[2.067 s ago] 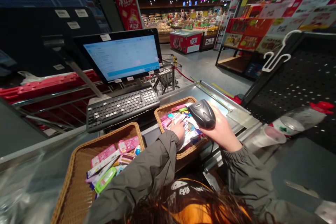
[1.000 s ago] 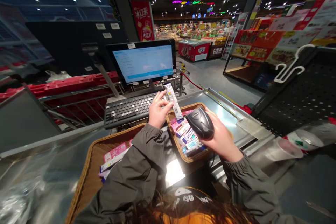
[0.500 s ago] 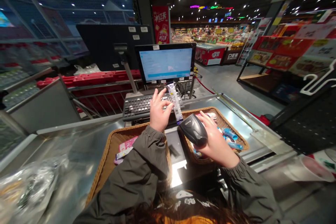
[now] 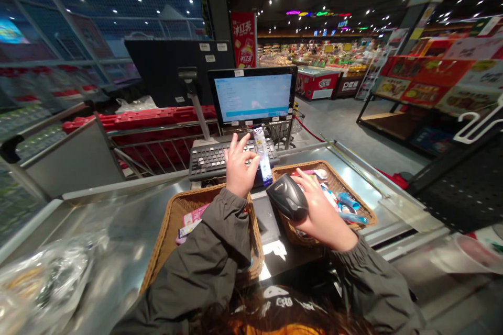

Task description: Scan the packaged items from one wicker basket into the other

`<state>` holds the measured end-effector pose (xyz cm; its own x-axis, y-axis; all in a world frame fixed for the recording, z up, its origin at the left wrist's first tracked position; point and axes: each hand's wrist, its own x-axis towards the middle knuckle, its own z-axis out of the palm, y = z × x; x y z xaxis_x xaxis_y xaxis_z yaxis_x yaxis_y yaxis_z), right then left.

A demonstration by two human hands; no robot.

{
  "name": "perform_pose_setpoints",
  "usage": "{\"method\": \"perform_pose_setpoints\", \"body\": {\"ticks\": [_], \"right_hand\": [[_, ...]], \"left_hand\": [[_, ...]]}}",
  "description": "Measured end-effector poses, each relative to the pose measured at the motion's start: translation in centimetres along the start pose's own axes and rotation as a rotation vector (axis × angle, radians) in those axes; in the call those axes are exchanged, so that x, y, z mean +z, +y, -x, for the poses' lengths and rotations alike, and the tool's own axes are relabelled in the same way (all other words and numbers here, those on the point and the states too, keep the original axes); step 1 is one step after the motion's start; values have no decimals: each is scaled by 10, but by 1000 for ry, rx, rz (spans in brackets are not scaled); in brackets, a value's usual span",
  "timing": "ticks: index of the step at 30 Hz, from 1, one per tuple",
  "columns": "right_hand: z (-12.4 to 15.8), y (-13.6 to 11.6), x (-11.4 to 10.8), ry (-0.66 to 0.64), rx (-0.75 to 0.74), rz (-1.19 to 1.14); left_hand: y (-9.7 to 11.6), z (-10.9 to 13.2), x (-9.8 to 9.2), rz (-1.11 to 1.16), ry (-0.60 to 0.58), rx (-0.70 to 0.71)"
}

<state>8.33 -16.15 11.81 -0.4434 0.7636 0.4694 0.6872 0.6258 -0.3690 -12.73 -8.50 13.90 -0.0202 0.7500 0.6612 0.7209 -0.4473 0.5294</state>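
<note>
Between thumb and forefinger, my left hand (image 4: 240, 166) pinches a slim white packet with purple ends (image 4: 262, 154), its other fingers raised. The packet stands nearly upright in front of the keyboard (image 4: 214, 159). My right hand (image 4: 324, 214) is closed around a black handheld barcode scanner (image 4: 288, 197), whose head points toward the packet's lower end. Under my right hand is a wicker basket (image 4: 367, 212) with several small packaged items, among them blue tube-shaped ones (image 4: 349, 200). A second wicker basket (image 4: 157, 243) lies below my left forearm, with pink and white packets (image 4: 192, 222) in it.
A lit monitor (image 4: 253, 95) stands behind the keyboard, with a dark second screen (image 4: 168, 73) to its left. Clear plastic bags (image 4: 47, 277) lie on the metal counter (image 4: 113, 220) at left. A white hanger (image 4: 471, 125) and stacked boxes (image 4: 424, 70) are at right.
The packet has turned in my left fingers; the barcode that showed on it is no longer visible. Both hands keep nearly the same place, and the view has shifted slightly.
</note>
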Motion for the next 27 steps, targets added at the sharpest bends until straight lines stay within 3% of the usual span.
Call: {"method": "perform_pose_setpoints", "body": {"ticks": [13,27], "right_hand": [[1,-2,0,-1,15,-24],[-7,-10,11,-61,-22,-56]], "left_hand": [[-3,2,-5,35,6,-16],[-30,14,-24,55,29,-106]]}}
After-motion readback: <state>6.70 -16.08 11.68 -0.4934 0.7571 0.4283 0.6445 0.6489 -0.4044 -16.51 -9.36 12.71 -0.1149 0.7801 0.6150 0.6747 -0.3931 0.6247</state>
